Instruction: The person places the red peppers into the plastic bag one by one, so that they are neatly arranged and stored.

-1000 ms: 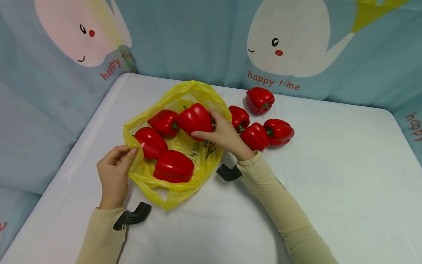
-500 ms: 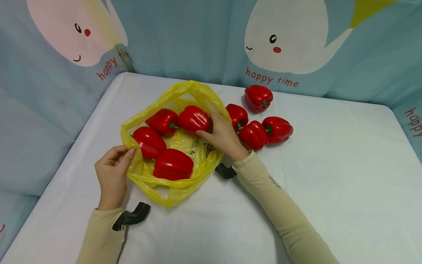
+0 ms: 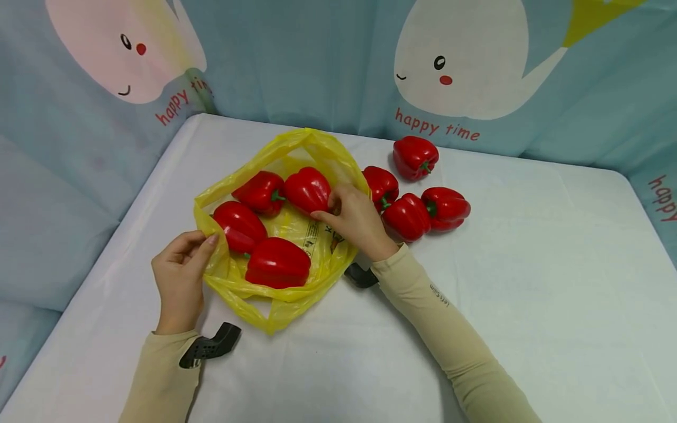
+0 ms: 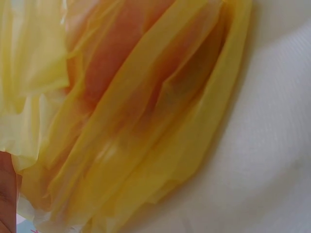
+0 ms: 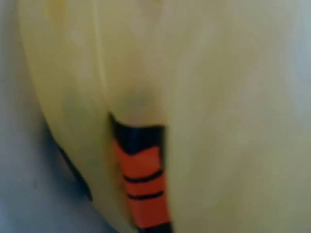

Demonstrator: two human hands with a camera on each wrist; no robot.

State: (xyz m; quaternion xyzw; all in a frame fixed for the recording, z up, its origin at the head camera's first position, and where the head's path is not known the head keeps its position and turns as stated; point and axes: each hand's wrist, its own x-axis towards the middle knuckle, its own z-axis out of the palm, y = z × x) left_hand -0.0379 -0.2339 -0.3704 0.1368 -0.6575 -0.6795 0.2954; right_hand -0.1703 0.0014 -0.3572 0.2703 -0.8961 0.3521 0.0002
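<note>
My left hand (image 3: 180, 279) pinches the left rim of a yellow plastic bag (image 3: 285, 314) between thumb and fingers. In the left wrist view the bag's folds (image 4: 160, 141) fill most of the picture, a red shape showing through. Several red bell peppers lie inside, among them a front one (image 3: 278, 263) and a left one (image 3: 240, 226). At the bag's right side, my right hand (image 3: 359, 220) has loosely bent fingers beside another bell pepper (image 3: 307, 189). Its thumb tip is close to that pepper's lower edge; contact is hard to tell. The right wrist view shows blurred bag film (image 5: 233, 121).
Right of the bag several more red bell peppers lie on the white-covered table (image 3: 529, 282): one at the back (image 3: 415, 157), one at the far right (image 3: 446, 208), others nearer the bag. A blue curtain (image 3: 317, 64) with cartoon whales hangs behind.
The bell pepper by my right hand was lowered into the bag and has turned slightly. The right fingers have drawn back from it. My left hand keeps its hold on the rim.
</note>
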